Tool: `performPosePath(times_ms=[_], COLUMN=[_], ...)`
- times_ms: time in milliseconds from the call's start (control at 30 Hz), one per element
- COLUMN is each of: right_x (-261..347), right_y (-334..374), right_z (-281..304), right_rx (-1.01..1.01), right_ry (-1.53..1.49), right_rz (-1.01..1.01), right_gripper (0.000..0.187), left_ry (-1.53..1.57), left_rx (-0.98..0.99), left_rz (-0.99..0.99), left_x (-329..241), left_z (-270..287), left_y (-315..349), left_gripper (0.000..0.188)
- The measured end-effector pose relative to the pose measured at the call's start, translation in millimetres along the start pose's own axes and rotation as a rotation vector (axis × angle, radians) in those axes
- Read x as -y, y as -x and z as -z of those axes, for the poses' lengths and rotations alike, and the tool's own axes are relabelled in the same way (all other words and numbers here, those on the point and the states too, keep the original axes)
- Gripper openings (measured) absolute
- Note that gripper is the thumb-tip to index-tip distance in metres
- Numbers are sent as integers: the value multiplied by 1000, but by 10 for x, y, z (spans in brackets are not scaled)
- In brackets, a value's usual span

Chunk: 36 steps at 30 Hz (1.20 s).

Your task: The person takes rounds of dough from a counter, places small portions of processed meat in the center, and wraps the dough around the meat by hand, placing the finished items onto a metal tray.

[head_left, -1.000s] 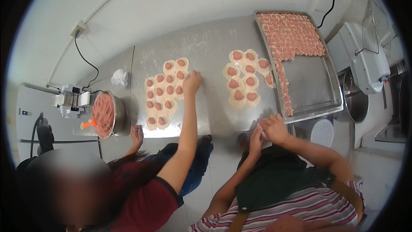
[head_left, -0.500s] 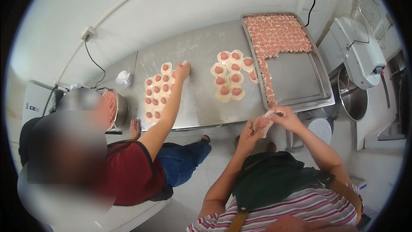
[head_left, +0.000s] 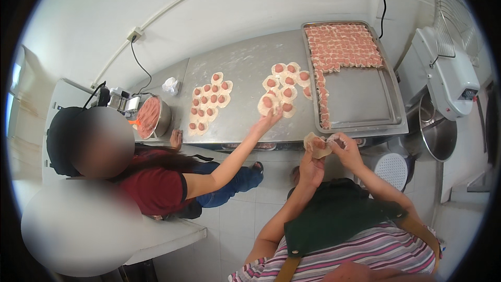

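In front of my apron, just off the table's near edge, a round dough wrapper (head_left: 311,139) with a lump of pink meat filling lies in my left hand (head_left: 313,166), whose fingers are closed around it from below. My right hand (head_left: 346,152) pinches the wrapper's right edge between thumb and fingers. Beyond my hands stands a metal tray (head_left: 360,102). Rows of shaped meat dumplings (head_left: 342,44) cover its far part, with one column down its left side. Left of the tray lies a cluster of flat wrappers topped with meat (head_left: 288,80).
A co-worker's hand (head_left: 271,120) holds a filled wrapper (head_left: 266,102) over the middle cluster. More filled wrappers (head_left: 214,89) lie farther left on the steel table (head_left: 240,62). A bowl of meat filling (head_left: 151,117) is at the far left, and a mixer (head_left: 438,68) at the right.
The co-worker's hand has moved right from the left group of wrappers to the middle cluster, carrying a filled wrapper. My hands still hold their wrapper, now tilted differently. The whole view has shifted slightly.
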State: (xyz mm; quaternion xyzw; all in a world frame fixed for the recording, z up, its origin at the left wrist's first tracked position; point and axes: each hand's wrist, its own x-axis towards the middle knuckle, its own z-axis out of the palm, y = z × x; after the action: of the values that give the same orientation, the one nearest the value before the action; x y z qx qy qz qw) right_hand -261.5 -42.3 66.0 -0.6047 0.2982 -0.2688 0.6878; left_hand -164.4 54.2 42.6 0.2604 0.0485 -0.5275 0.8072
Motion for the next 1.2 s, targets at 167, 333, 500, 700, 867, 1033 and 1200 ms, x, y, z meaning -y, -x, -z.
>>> performPosePath(times_ms=[167, 333, 500, 700, 867, 1033, 1200], right_x=[-108, -155, -124, 44, 240, 26, 169], right_y=[-6, -34, -102, -184, -168, -242, -164], right_z=[-32, -70, -102, -216, -283, -214, -160], right_rx=[46, 102, 130, 92, 99, 185, 42], right_ry=[92, 14, -42, 283, 504, 287, -298], right_rz=[-23, -91, -134, 85, 261, -76, -372], right_gripper=[10, 13, 17, 18, 16, 14, 14], left_ry=[1, -108, -220, -120, -155, -370, -416], left_rx=[-47, -8, 0, 61, 55, -48, 22], left_rz=[46, -17, -56, -61, -43, -19, 74], left_x=[16, -84, -199, -373, -426, -386, -418], left_z=[71, 225, 215, 108, 57, 124, 39], left_y=[-13, -65, -1, 28, -12, -100, -105], left_gripper=[32, 29, 26, 28, 29, 32, 31])
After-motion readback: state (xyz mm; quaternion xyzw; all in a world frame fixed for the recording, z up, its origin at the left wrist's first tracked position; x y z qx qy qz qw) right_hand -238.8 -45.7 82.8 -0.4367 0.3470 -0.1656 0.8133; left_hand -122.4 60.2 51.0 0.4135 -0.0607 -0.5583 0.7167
